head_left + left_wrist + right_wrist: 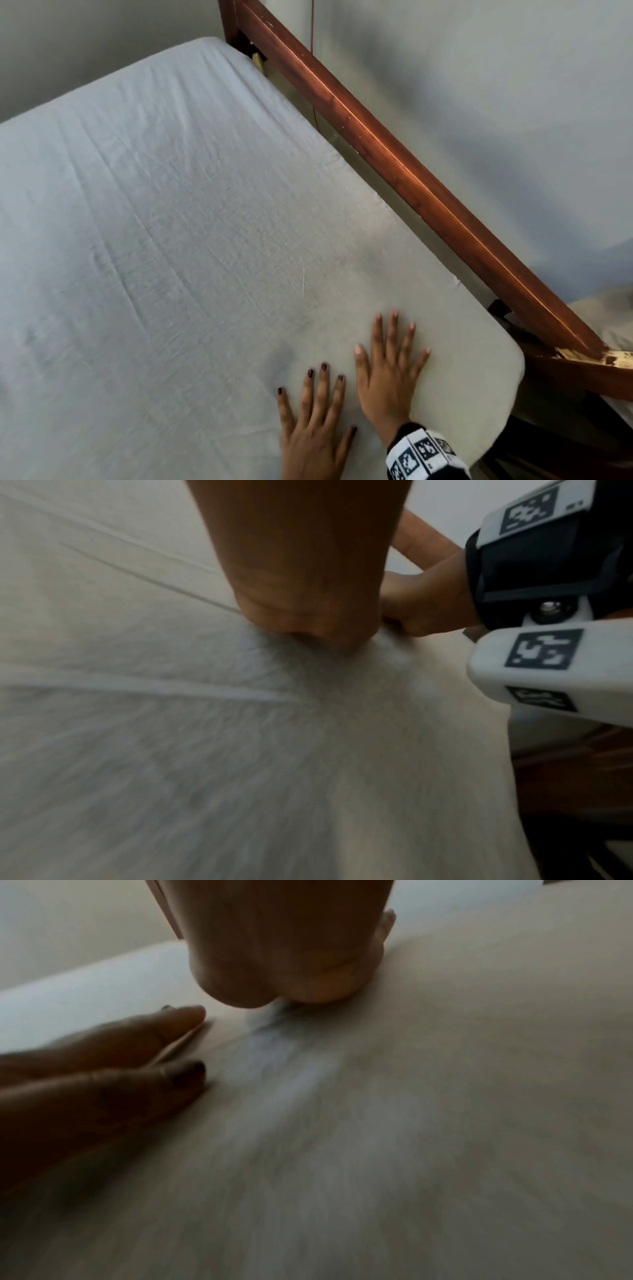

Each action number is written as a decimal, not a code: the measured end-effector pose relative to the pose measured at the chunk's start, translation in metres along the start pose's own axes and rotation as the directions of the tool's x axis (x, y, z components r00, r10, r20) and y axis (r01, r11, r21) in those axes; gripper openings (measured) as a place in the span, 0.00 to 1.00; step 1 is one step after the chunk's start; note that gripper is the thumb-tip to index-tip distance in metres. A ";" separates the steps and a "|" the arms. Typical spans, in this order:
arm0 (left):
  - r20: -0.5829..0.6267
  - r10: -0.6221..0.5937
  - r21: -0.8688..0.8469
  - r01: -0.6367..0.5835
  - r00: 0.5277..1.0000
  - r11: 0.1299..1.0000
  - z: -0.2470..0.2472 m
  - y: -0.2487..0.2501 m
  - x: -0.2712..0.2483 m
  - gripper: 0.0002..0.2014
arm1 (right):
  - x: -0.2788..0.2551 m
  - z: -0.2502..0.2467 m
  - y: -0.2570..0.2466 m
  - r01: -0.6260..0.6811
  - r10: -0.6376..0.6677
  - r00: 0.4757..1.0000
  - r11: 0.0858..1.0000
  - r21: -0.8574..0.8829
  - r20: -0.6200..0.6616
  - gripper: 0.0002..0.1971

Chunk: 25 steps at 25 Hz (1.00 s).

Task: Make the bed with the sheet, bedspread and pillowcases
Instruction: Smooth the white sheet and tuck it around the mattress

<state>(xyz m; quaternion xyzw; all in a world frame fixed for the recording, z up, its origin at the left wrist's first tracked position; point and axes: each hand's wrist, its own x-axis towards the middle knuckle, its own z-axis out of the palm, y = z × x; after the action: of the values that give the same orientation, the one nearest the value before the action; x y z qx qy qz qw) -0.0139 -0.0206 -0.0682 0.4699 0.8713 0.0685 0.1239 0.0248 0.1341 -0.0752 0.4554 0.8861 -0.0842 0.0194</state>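
A pale grey-white sheet (178,212) covers the mattress, with faint creases running along it. Both my hands lie flat on the sheet near the mattress's front right corner (496,377). My left hand (318,404) has dark nails, its fingers straight and spread. Just to its right and slightly further forward is my right hand (390,353), also spread flat. In the left wrist view the heel of my left hand (308,588) presses into the sheet (205,750). The right wrist view shows my right palm (284,961) on the sheet, with the left fingers (137,1056) beside it.
A reddish-brown wooden bed rail (411,164) runs diagonally along the mattress's right side, a narrow gap between them. A grey wall (496,85) stands behind it, with a thin red cord (312,51) hanging down. Pale fabric (609,315) shows past the rail at far right.
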 end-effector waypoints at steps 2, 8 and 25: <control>0.004 0.081 0.060 -0.081 0.997 0.995 0.015 -0.004 -0.017 0.29 | -0.025 0.009 0.010 -0.030 0.032 0.999 0.998 -0.060 0.037 0.33; -0.036 -0.029 -0.106 0.025 0.999 0.994 -0.016 -0.054 0.000 0.25 | -0.018 -0.013 -0.021 0.114 -0.115 0.988 0.993 0.011 0.101 0.33; -0.101 -0.783 -0.172 0.764 0.614 0.622 -0.067 -0.282 0.040 0.34 | 0.104 0.030 -0.316 0.805 -0.783 0.582 0.593 -0.021 0.218 0.36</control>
<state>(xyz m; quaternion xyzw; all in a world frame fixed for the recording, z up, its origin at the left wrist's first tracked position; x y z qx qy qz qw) -0.2796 -0.1423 -0.0761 0.0329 0.9904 0.0955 0.0946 -0.2930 0.0322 -0.0750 -0.0012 0.9933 -0.0737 0.0888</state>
